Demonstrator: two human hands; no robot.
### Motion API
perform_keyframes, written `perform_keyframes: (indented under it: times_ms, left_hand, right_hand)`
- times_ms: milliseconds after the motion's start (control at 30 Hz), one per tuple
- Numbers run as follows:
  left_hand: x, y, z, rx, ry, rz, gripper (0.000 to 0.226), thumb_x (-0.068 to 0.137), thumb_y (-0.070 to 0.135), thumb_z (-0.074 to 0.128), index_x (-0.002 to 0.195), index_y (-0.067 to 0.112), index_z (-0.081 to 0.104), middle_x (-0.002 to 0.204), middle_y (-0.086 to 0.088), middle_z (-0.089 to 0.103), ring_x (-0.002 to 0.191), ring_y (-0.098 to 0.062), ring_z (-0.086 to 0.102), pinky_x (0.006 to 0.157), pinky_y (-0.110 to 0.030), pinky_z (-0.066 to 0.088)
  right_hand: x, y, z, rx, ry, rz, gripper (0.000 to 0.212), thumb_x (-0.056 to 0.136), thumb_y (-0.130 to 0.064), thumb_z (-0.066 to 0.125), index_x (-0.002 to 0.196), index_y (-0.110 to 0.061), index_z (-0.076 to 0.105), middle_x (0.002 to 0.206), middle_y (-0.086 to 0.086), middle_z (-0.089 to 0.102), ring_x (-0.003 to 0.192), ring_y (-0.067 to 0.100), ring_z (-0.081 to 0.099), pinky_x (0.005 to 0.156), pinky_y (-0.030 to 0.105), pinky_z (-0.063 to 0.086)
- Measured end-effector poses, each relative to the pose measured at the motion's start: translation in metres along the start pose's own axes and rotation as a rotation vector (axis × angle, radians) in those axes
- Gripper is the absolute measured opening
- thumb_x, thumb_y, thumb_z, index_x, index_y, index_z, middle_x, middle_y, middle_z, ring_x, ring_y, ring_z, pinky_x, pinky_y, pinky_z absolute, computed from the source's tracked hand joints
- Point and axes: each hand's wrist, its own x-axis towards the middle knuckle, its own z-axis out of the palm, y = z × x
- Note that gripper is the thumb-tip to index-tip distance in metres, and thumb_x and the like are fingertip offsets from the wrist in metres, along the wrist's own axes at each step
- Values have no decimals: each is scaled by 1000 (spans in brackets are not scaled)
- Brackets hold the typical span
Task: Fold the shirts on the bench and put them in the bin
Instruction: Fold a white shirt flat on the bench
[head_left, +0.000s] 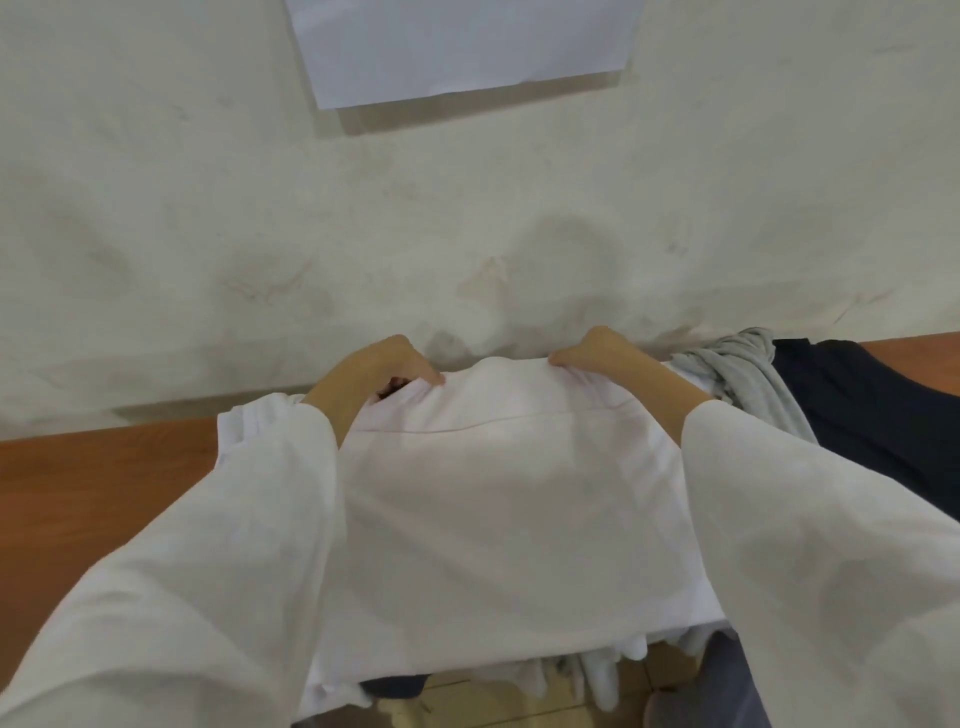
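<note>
Reaching forward with left hand (375, 370) and right hand (602, 355), wrists bent. Pinching far edge of white shirt (493, 493) on counter (78, 493).

Both arms are reaching forward in loose white sleeves (208, 571), entering from the lower corners and angling slightly inward. The left grip (382, 369) is curling palm-down, its thumb and fingertips pinching the far edge of the pale shirt (509, 493). The right grip (605, 356) is mirroring it, knuckles up, pinching the same edge. Both wrists are showing bare.
</note>
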Motion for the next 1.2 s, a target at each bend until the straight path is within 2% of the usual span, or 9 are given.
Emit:
perform_keyframes:
  times_ms: [100, 200, 333, 467, 567, 733, 967, 1033, 1200]
  left_hand:
    - [-2, 7, -11, -572, -223, 53, 30, 87, 16, 60, 60, 13, 48, 56, -3, 43, 39, -14, 44, 41, -18, 40]
    - [-4, 13, -20, -1093, -379, 168, 23, 91, 15, 48, 70, 10, 57, 67, -4, 59, 56, -17, 61, 54, -20, 52]
    - [-2, 34, -23, -1343, -292, 265, 14, 89, 12, 44, 78, 7, 49, 70, -7, 59, 62, -22, 62, 63, -25, 53]
    - [-8, 48, -34, -1536, -256, 319, 13, 91, 11, 46, 99, 3, 53, 93, -11, 61, 76, -23, 64, 78, -33, 51]
    - [-18, 50, -45, -1529, -217, 414, 16, 94, 12, 51, 93, 3, 64, 94, -8, 65, 82, -20, 65, 80, -33, 53]
    - [-56, 43, -62, -1609, -196, 612, 9, 85, 16, 64, 82, 8, 61, 94, -12, 61, 100, -32, 58, 101, -48, 45]
    - [-118, 41, -59, -1139, 252, 544, 18, 88, 23, 67, 96, 7, 67, 85, -2, 70, 77, -13, 67, 71, -28, 55]
    - [-141, 28, -42, -1023, 385, 572, 11, 89, 19, 64, 81, 12, 65, 72, 2, 63, 64, -11, 58, 61, -23, 46]
    - [-208, -44, 55, -1016, 433, 504, 12, 77, 0, 67, 74, 10, 63, 70, 0, 59, 63, -4, 52, 61, -15, 40]
  right_hand:
    - [8, -2, 2, 93, 13, -37, 40, 76, -21, 74, 109, -3, 63, 99, 6, 60, 101, 26, 58, 84, 31, 45]
    - [10, -3, 1, 130, 74, -101, 27, 77, -9, 67, 103, -11, 67, 86, -3, 59, 88, 20, 56, 77, 25, 43]
    - [10, -8, -2, 297, 20, -85, 31, 78, -1, 66, 106, -15, 64, 98, 2, 57, 83, 17, 54, 63, 17, 46]
    - [1, -17, -22, 1101, -191, 122, 37, 83, 19, 47, 105, -11, 56, 99, 12, 56, 77, 18, 56, 59, 24, 55]
    - [-8, -15, -44, 1657, -285, 249, 25, 86, 3, 52, 111, -2, 54, 111, 21, 58, 91, 32, 63, 79, 36, 57]
    - [-28, -14, -74, 1947, -290, 142, 39, 89, -14, 54, 124, -1, 46, 123, 26, 56, 110, 39, 59, 96, 47, 46]
    - [-81, -36, -101, 1758, -224, -3, 12, 86, -8, 61, 96, -4, 55, 82, 13, 59, 75, 27, 62, 82, 38, 53]
    - [-104, -30, -96, 1553, -239, -39, 6, 87, -9, 61, 89, -7, 56, 68, 10, 61, 64, 23, 62, 69, 33, 55]
    - [-169, 37, -36, 1206, -86, -81, 42, 81, 9, 60, 118, -8, 52, 96, 11, 61, 73, 19, 59, 54, 25, 52]
